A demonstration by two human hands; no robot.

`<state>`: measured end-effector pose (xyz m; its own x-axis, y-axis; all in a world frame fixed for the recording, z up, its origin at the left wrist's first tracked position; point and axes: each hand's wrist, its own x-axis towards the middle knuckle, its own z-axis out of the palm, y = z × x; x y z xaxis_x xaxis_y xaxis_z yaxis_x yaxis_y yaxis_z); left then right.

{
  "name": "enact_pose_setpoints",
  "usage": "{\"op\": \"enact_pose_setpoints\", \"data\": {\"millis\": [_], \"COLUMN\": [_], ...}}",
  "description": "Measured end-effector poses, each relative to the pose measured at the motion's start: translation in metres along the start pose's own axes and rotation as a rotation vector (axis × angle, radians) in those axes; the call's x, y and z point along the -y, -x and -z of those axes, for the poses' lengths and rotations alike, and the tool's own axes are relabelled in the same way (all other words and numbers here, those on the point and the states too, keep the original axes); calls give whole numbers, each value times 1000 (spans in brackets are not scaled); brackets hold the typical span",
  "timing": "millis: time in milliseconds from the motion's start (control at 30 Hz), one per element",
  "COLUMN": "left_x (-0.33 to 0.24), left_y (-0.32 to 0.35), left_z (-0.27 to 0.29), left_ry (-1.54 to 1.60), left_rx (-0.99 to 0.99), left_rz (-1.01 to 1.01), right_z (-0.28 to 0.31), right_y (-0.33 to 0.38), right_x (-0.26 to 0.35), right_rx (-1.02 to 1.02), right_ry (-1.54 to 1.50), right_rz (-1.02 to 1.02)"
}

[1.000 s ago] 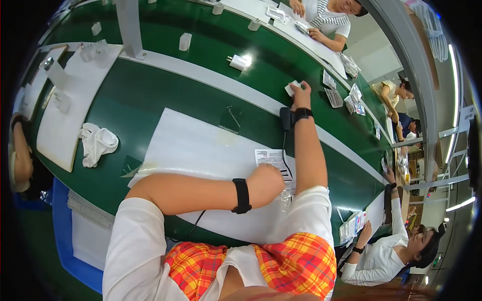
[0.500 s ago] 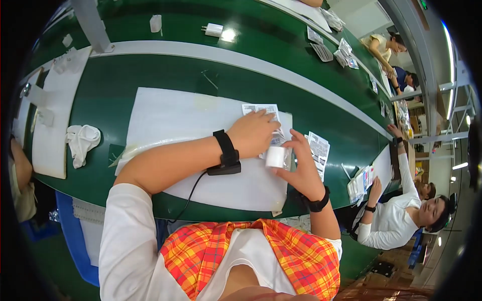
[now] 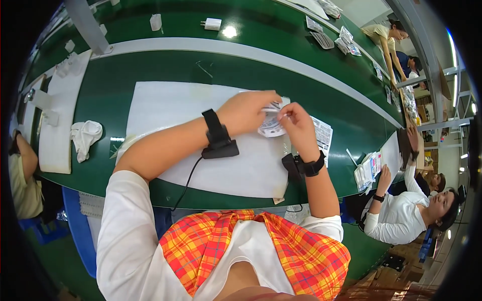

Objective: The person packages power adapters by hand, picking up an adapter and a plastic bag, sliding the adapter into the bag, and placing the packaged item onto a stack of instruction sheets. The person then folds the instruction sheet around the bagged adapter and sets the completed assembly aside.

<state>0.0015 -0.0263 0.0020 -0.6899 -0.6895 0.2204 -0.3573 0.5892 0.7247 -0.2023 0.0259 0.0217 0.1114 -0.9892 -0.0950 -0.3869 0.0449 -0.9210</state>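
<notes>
Blue plastic bin point(image 3: 79, 226), near left; pale material inside. White rectangular mat point(image 3: 170, 108), centre. Over it, curled white paper sheet point(image 3: 271, 127), dark print illegible; right hand point(image 3: 296, 120) pinching its edge, left hand point(image 3: 246, 113) bent around it, grip hidden, cannot tell. White two-pin charger point(image 3: 212, 24), far.

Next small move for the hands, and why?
I'd probably have the right hand fold the loose lower part of the printed paper upward, with the left hand steadying the other side. The right grip seems to pinch its edge, and that lower part hangs out curved below the fingers, over the white pad. Anything inside is hidden.
</notes>
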Motion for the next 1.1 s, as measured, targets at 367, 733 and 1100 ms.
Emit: {"op": "enact_pose_setpoints", "data": {"millis": [367, 733, 1100], "left_x": [4, -4, 17], "left_y": [-11, -9, -7], "left_z": [21, 8, 11], "left_ry": [762, 870, 215], "left_rx": [-79, -218, 5], "left_rz": [164, 378, 62], "right_z": [21, -13, 40], "right_y": [26, 11, 10], "right_x": [17, 6, -18], "right_rx": [59, -175, 112], "right_ry": [-970, -158, 317], "right_rz": [200, -123, 337]}}
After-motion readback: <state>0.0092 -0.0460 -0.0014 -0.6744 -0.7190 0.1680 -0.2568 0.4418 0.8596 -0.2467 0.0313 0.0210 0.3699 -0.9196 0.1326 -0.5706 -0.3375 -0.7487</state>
